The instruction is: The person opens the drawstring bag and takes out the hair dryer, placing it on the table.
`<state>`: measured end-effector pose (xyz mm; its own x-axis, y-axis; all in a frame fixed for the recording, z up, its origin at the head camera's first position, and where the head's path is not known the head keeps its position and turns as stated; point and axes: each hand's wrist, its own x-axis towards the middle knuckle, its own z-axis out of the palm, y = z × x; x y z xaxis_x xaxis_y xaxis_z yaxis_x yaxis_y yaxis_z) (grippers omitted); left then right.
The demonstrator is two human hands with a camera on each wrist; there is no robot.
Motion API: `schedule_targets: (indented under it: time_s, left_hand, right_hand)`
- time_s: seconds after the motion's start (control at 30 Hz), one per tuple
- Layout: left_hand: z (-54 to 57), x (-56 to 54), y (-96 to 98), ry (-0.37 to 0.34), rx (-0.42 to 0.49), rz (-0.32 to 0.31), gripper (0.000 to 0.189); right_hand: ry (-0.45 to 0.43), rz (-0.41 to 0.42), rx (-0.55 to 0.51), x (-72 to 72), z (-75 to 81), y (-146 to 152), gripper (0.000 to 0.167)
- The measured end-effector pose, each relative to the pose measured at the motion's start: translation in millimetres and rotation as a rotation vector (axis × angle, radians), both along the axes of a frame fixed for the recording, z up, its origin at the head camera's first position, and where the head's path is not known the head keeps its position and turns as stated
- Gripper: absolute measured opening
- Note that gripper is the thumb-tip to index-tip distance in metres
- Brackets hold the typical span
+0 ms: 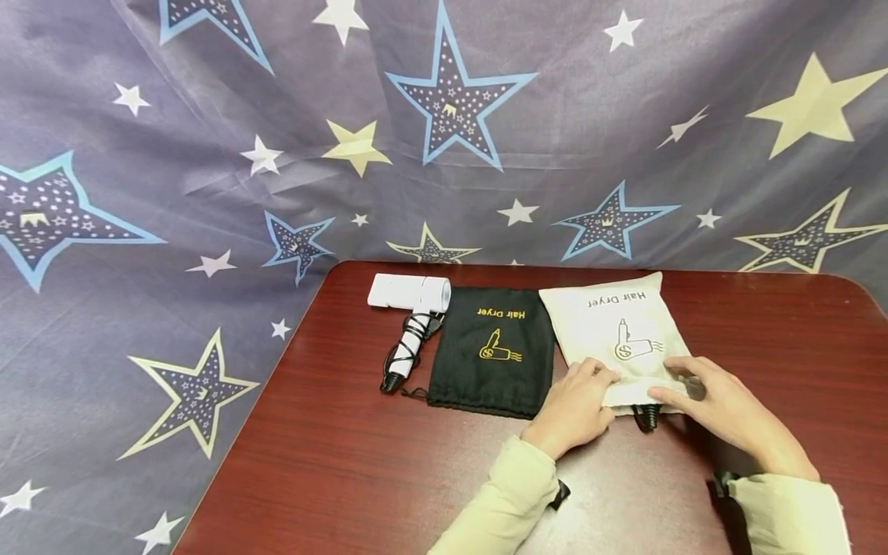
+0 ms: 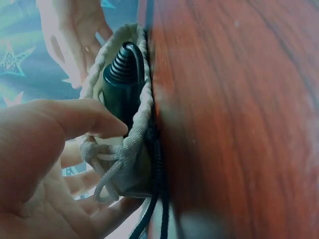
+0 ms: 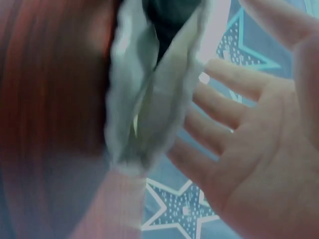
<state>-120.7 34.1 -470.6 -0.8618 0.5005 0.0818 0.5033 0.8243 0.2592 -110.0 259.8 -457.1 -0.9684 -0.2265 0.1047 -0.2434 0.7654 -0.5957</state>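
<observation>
A cream drawstring bag printed "Hair Dryer" lies on the table, its mouth facing me. From that mouth pokes the black ribbed cord end of a hair dryer handle; the bag hides the rest. My left hand grips the mouth's left corner, thumb at the rim by the drawstring knot in the left wrist view. On the right side, my right hand touches the bag near its mouth, with thumb and forefinger spread apart. Its fingers look fairly straight in the right wrist view.
Left of the cream bag lies a flat black drawstring bag with a yellow dryer print. A white hair dryer, black cord wound round its handle, is beside it. The reddish-brown table meets a star-patterned cloth behind.
</observation>
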Motion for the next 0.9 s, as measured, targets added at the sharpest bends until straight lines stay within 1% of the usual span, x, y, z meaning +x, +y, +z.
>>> schedule_targets:
  time_s: [0.1,0.23,0.33,0.4,0.5,0.6,0.7,0.8,0.9]
  left_hand:
    - [1.6,-1.7,-1.1,-0.015,-0.006,-0.028,0.051]
    - [10.0,-10.8,-6.9,-0.055,-0.001,-0.058,0.056]
    - [18.5,-20.6,-13.0,-0.075,0.004,-0.055,0.064]
    - [24.3,-28.3,-16.9,-0.072,0.0,-0.045,0.07]
    - [34.0,-40.8,-21.8,-0.065,0.009,-0.019,0.073]
    - [42.6,-53.2,-24.3,-0.053,0.03,0.008,0.069]
    - [48.7,-65.0,-26.3,-0.051,0.063,0.027,0.061]
    - [51.5,-76.3,-28.5,-0.059,0.102,0.034,0.052]
    - [51.0,-86.7,-30.1,-0.062,0.128,0.042,0.046]
  right_hand:
    - [-0.032,-0.001,0.023,-1.1,-0.7,-7.7,0.064]
    - [-0.059,-0.006,0.051,-1.9,-1.5,-13.0,0.07]
    - [-0.056,-0.011,0.051,-1.9,-2.3,-13.6,0.07]
    - [-0.052,-0.011,0.051,-1.8,-2.6,-13.5,0.07]
    - [-0.047,-0.006,0.044,-1.9,-2.4,-14.2,0.07]
    - [-0.044,-0.009,0.035,-0.9,-2.8,-13.9,0.069]
    - [-0.036,-0.008,0.031,0.2,-3.3,-13.8,0.069]
    - [-0.022,0.0,0.035,1.0,-3.4,-14.3,0.068]
    - [-0.011,0.008,0.043,0.4,-3.0,-15.4,0.067]
